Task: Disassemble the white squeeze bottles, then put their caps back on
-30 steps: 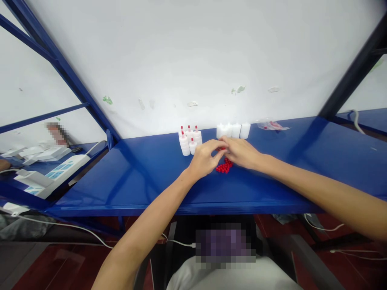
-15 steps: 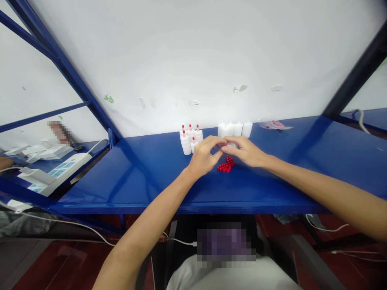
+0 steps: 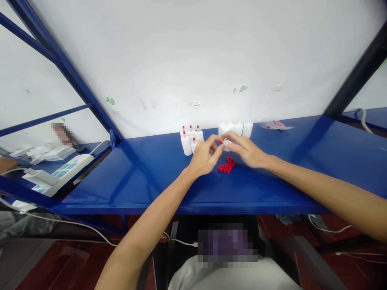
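Observation:
Between the fingers of my right hand (image 3: 246,151) is a small white bottle (image 3: 227,145), tilted with its nozzle toward the left. My left hand (image 3: 207,156) pinches a small red cap (image 3: 221,142) at the nozzle's tip; whether the cap sits fully on it I cannot tell. Just below my hands lies a pile of loose red caps (image 3: 226,166) on the blue table. Left of my left hand stand several white bottles with red caps (image 3: 187,144), upright in a group. Behind my right hand is a row of white bottles (image 3: 248,129), partly hidden by my fingers.
A clear plastic bag with red pieces (image 3: 275,124) lies at the back right of the blue table (image 3: 145,173). The white wall rises directly behind. A power strip (image 3: 66,171) and white boxes (image 3: 54,154) are at the left, beyond a blue frame post.
My left hand has shifted slightly, and the red cap and white nozzle between my hands now show more clearly. The bottle groups and the cap pile stay where they were.

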